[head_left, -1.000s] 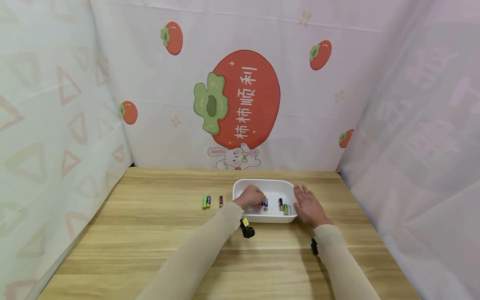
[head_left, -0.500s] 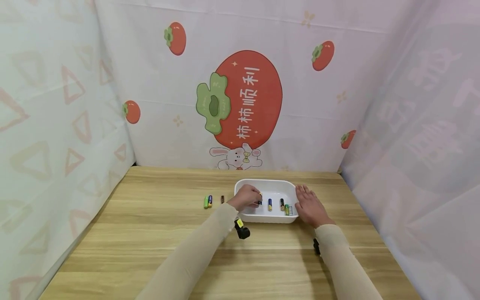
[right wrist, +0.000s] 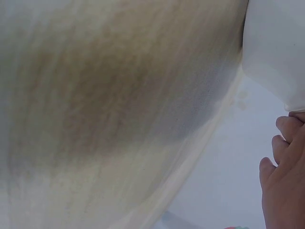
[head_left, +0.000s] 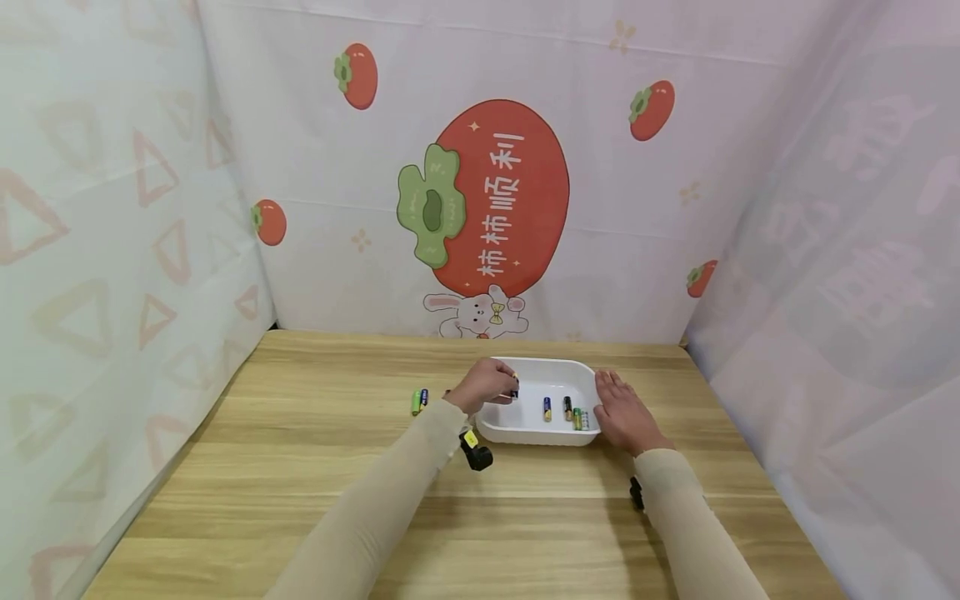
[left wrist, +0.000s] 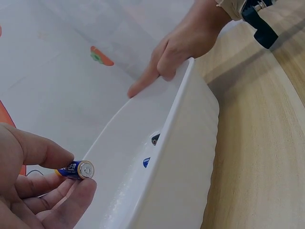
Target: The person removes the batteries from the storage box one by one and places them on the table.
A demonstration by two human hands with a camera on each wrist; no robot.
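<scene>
My left hand pinches a blue battery with a gold end between thumb and fingers, above the left side of the white tray. On the tray's right rim rests my right hand, its fingers straight. Inside the tray lie a blue battery, a black battery, a green battery and a silver one. Left of the tray, a light green battery and a blue one lie side by side on the table. Another dark battery there is mostly hidden by my left hand.
The tray stands on a wooden table near its back. Printed white cloth hangs behind and along both sides. A small black camera is strapped to my left wrist.
My left hand has moved left and a little back with its battery, away from the blue battery in the tray, which now shows fully. My right hand has stayed on the rim.
</scene>
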